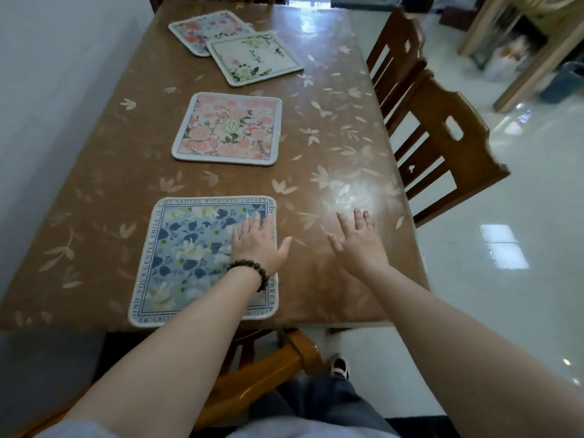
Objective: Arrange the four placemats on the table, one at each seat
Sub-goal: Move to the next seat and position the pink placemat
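A blue floral placemat (186,257) with lettering round its border lies at the near edge of the table (341,128). My left hand (257,245) rests flat on its right side, fingers straight. My right hand (358,238) is spread flat over the bare tabletop to the right of the mat, holding nothing. A pink floral placemat (227,129) lies in the middle of the table. Farther back, a cream placemat with white flowers (256,58) overlaps the corner of a pale placemat with red flowers (205,30).
Two wooden chairs (439,134) stand along the table's right side. Another wooden chair (278,365) is tucked under the near edge in front of me. A white wall runs along the left. Shiny white floor (505,279) lies to the right.
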A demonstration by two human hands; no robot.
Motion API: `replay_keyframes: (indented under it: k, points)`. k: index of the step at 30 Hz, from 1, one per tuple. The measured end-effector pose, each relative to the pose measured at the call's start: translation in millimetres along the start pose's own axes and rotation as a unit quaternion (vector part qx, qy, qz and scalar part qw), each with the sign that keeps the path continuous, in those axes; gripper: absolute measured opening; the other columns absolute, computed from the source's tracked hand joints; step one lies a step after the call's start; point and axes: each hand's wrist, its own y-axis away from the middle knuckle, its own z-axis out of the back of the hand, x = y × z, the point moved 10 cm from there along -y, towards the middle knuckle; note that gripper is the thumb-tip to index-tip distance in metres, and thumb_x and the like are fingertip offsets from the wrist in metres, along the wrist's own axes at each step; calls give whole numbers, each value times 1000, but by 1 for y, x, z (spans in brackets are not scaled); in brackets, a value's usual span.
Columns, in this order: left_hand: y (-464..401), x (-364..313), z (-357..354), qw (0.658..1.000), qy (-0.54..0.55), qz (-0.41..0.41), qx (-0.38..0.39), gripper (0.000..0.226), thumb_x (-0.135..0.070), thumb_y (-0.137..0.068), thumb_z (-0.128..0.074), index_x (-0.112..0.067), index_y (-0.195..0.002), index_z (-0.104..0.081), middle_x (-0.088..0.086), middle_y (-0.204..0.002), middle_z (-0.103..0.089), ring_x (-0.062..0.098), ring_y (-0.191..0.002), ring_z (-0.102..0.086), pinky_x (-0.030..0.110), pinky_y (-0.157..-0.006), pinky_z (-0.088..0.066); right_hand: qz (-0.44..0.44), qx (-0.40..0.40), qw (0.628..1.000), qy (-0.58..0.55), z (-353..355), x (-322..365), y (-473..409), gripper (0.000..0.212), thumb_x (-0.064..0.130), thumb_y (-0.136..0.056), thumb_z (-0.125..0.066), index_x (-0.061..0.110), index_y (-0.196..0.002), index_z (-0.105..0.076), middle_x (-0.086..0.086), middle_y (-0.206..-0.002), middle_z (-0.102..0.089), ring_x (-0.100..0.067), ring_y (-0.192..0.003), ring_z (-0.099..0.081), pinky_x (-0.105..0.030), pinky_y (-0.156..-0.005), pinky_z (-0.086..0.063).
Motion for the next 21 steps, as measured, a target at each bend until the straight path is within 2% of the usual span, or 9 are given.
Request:
replay_keyframes:
  k: [7,11,15,21]
  points:
    - [-13,-83,-12,999,-8,-37,8,74,-61,-90,-31,-22,-150,-14,5,-158,-13,22,-145,-6,44,-116,-8,-42,-31,998,-40,36,-87,-2,57,47,-99,-24,24,-150,-17,-14,-159,-6,-28,-146,2,-43,-117,2]
    - [-22,-135,-28,999,-16,-43,4,73,-60,-90,-32,-21,-150,-15,6,-158,-14,23,-145,-7,45,-115,-8,-36,-54,996,-66,47,-138,-12,55,48,-99,-26,25,-149,-22,-12,-159,-10,-27,-146,-1,-42,-116,2]
    - [-33,-197,-53,999,-22,-27,3,72,-60,-90,-32,-22,-149,-16,5,-158,-14,22,-145,-6,44,-115,-8,8,-35,998,-43,52,-196,-40,57,49,-99,-25,25,-150,-21,-12,-159,-8,-28,-146,1,-43,-116,2]
    - [-58,-282,-75,998,-28,58,-9,72,-61,-90,-31,-24,-150,-15,5,-158,-14,23,-145,-6,46,-116,-8,113,-25,993,-26,87,-265,-90,57,50,-97,-29,26,-148,-23,-12,-159,-8,-29,-146,2,-45,-117,2]
